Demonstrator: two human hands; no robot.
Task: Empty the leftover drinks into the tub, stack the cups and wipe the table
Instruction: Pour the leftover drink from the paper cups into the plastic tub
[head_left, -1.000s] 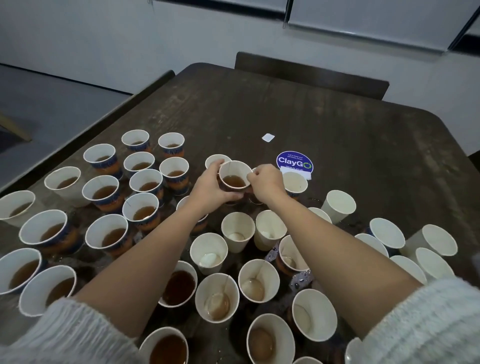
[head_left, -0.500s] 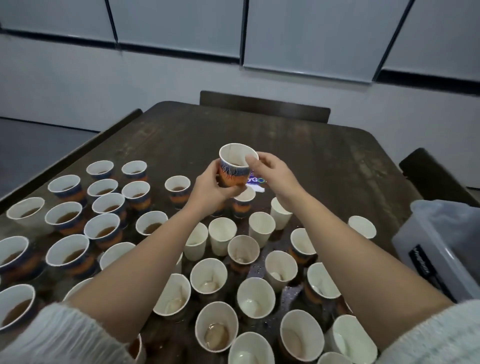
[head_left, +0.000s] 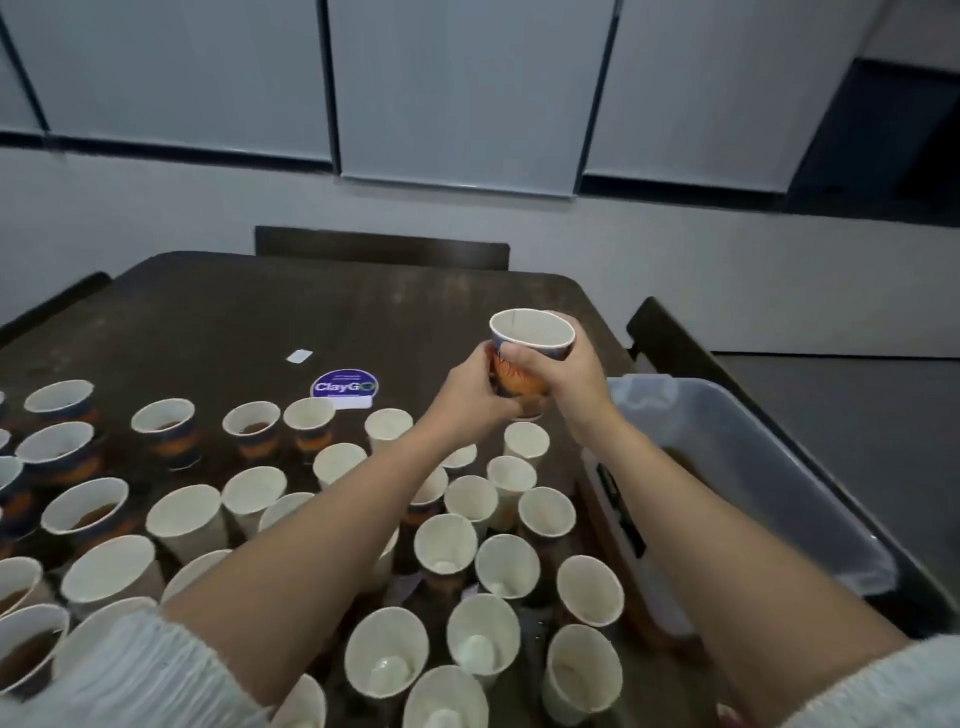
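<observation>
Here, both hands shared one grip: the left hand (head_left: 467, 387) and right hand (head_left: 569, 382) curled round an upright paper cup (head_left: 530, 358) above the desk (head_left: 260, 317). The tub (head_left: 737, 441) lay just right, nearer the right hand.

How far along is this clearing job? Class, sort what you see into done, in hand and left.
Done: the near cups look emptied, and brown liquid sits in the tub. In hand: both hands, left and right, hold a cup beside the tub, upright. Left: the cups on the left hold drink, nothing is visibly stacked, and no wiping cloth shows.
</observation>
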